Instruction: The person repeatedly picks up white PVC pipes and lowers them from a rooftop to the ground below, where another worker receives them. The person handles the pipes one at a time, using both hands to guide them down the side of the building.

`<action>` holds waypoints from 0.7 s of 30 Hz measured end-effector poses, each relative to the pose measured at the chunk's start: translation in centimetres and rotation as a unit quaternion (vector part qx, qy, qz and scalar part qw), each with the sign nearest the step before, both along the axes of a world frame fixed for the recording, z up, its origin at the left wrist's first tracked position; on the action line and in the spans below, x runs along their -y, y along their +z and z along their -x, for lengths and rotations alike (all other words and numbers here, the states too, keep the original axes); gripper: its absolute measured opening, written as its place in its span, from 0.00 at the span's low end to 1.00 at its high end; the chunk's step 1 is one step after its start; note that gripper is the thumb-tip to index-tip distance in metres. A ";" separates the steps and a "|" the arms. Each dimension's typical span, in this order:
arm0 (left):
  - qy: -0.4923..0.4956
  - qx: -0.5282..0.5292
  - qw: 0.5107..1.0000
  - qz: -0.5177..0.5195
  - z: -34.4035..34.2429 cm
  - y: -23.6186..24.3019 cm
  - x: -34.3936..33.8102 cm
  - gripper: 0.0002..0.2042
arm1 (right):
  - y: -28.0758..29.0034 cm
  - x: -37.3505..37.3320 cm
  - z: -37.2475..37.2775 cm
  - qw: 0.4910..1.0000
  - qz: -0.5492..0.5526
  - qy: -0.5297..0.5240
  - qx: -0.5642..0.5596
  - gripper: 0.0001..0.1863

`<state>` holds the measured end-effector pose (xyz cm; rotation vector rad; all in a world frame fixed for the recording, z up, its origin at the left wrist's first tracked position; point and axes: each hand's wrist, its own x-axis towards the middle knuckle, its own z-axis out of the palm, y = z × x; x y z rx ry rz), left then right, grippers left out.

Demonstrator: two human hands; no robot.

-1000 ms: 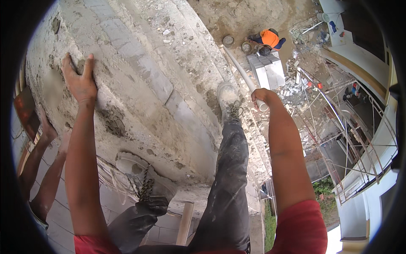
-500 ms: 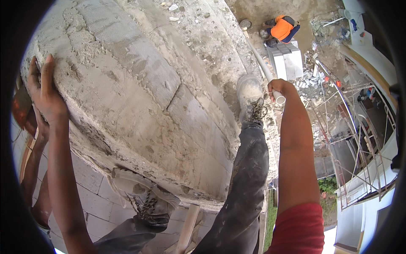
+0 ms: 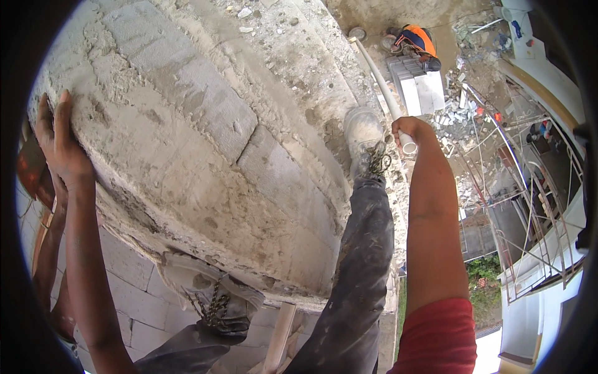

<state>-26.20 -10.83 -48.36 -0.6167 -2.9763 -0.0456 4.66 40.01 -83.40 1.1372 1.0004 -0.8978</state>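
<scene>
- Right hand (image 3: 413, 129): my fingers are wrapped round the pale pipe (image 3: 387, 93), just short of its open near end. Grip judged sound, though a little further along the pipe would give better control of the far end.
- Pipe position: it slants away from me beside the rubble-strewn ledge (image 3: 324, 68). Whether its far end bears on anything, I cannot tell.
- Left hand (image 3: 68, 159): laid at the edge of the rough wall (image 3: 180, 143). The two fingers I can make out are spread, holding nothing; the others are hidden. This edge looks crumbly, so I should test it before giving it weight.
- Footing: right boot (image 3: 363, 132) on the ledge among loose grit, left boot (image 3: 208, 283) low on the other side of the wall. Weight should be centred between them before any pull.
- Hazard: a co-worker in orange (image 3: 418, 40) bends over stacked blocks (image 3: 414, 87) below. A dropped pipe could reach that area; slow, firm handling is advised.
</scene>
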 end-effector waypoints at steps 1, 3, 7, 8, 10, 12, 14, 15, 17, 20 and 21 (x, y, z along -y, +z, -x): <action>-0.006 -0.004 1.000 0.015 0.0 0.0 0.1 0.16 | -0.4 -0.2 -0.1 1.000 -0.011 -0.019 0.002 0.03; -0.101 -0.045 0.987 0.113 0.1 0.1 0.4 0.16 | -1.1 -0.5 -0.2 1.000 0.002 -0.001 -0.014 0.03; -0.053 -0.012 0.997 0.052 0.8 0.1 1.3 0.17 | -1.7 -1.5 -0.2 0.999 0.016 -0.033 -0.015 0.03; -0.031 -0.004 0.999 0.033 1.0 0.0 1.5 0.18 | -1.7 -1.8 -0.3 0.998 0.019 -0.052 -0.014 0.03; -0.042 -0.015 0.997 0.058 1.3 0.2 1.9 0.18 | -1.8 -2.3 -0.5 0.995 0.012 -0.093 -0.017 0.03; -0.112 -0.063 0.977 0.171 1.4 0.5 2.3 0.18 | -2.1 -2.7 -0.9 0.994 0.010 -0.105 -0.016 0.04; -0.122 -0.076 0.968 0.208 1.3 0.9 2.6 0.19 | -2.8 -3.1 -1.5 0.991 0.009 -0.135 -0.002 0.05; -0.116 -0.062 0.971 0.200 1.4 1.1 2.8 0.19 | -3.3 -3.2 -1.8 0.990 0.002 -0.139 0.004 0.05; -0.128 -0.048 0.967 0.214 1.5 1.4 3.1 0.20 | -4.5 -3.5 -2.4 0.990 -0.010 -0.141 0.012 0.05; -0.097 -0.002 0.984 0.152 1.7 1.5 3.6 0.21 | -6.1 -3.9 -2.9 0.985 -0.026 -0.170 -0.002 0.05; -0.018 0.061 0.996 0.056 1.6 1.7 3.8 0.21 | -6.6 -4.0 -2.9 0.985 -0.026 -0.170 -0.001 0.05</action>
